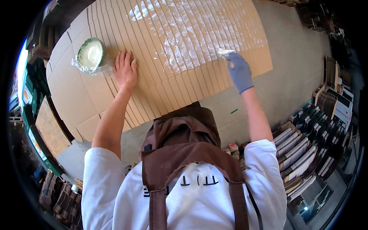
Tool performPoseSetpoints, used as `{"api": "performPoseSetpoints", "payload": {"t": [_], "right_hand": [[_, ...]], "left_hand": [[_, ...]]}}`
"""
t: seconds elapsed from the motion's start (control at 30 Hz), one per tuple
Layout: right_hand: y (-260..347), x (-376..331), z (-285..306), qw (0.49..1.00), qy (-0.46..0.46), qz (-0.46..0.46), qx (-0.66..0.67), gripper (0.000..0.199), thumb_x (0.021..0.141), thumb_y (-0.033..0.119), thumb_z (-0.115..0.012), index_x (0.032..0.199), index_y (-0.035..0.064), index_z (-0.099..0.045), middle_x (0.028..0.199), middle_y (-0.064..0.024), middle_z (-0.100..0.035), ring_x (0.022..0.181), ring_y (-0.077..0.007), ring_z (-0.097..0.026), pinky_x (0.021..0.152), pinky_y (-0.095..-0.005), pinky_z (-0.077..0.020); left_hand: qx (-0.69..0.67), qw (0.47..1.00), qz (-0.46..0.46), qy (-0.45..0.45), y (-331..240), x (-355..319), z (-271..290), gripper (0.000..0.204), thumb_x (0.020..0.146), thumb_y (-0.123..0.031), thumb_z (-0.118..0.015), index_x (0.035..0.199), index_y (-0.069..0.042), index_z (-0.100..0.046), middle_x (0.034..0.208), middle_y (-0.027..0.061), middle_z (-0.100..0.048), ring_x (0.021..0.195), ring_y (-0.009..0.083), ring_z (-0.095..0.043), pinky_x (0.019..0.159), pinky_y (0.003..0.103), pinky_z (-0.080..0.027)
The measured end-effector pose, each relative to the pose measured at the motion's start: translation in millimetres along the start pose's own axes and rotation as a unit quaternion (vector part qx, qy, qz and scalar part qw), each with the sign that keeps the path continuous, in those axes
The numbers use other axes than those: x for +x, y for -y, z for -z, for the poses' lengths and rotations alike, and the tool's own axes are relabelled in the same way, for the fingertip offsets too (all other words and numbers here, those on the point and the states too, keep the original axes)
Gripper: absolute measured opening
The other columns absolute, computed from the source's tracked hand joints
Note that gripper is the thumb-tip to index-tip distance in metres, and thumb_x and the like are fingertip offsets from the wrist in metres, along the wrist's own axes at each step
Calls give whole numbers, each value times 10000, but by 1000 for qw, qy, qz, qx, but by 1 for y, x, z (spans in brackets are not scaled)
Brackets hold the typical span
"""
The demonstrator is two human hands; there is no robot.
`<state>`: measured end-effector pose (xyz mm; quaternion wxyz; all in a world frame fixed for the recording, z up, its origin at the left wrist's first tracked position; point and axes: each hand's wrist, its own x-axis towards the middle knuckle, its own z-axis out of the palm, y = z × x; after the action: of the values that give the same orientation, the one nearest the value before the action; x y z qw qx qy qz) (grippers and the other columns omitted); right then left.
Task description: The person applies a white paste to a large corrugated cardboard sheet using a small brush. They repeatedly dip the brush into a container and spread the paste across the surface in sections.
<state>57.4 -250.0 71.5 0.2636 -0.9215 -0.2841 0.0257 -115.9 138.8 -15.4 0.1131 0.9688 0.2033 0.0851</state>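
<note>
My bare left hand (125, 71) lies flat with fingers stretched on a row of overlapping brown cardboard sheets (153, 88). Just left of it sits a green bowl (102, 49) of creamy white paste, with crumpled clear plastic film (85, 69) under its rim. My right hand (239, 71), in a grey-blue glove, is closed on a small white-smeared wad (225, 53) whose kind I cannot make out. It is at the near edge of the white paste (191, 40) streaked over the sheets' far and right part.
Grey floor (291, 50) shows beyond the sheets on the right. Stacks of folded cardboard (303, 145) stand at the lower right, near a white machine (344, 105). A wooden board (51, 128) leans at the left. A brown apron (188, 126) hangs in front of me.
</note>
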Motion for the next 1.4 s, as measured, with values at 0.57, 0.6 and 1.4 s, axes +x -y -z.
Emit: {"api": "performPoseSetpoints", "payload": {"t": [0.57, 0.6, 1.4], "right_hand": [[140, -13, -80, 987, 89, 129, -46, 274, 853, 68, -568, 1120, 104, -618, 1041, -121, -635, 958, -312, -632, 789, -413, -534], [129, -3, -89, 987, 105, 109, -62, 296, 866, 57, -568, 1153, 102, -626, 1066, -127, -646, 1006, -309, -630, 825, -399, -533], [150, 133, -119, 997, -25, 51, -55, 148, 894, 189, -609, 1021, 139, -666, 928, -111, -619, 776, -328, -640, 700, -424, -534]], "left_hand": [[-26, 1000, 0, 0, 2, -2, 5, 431, 970, -338, -464, 1355, -145, -471, 1487, 46, -381, 1394, 260, -297, 1143, 473, -233], [-21, 1000, -4, -5, 2, -2, 5, 438, 966, -338, -474, 1358, -141, -469, 1483, 48, -385, 1392, 258, -299, 1141, 475, -236], [-52, 998, 20, 40, -1, 1, 17, 454, 958, -314, -500, 1374, -142, -440, 1496, 42, -347, 1416, 234, -266, 1150, 474, -225]]}}
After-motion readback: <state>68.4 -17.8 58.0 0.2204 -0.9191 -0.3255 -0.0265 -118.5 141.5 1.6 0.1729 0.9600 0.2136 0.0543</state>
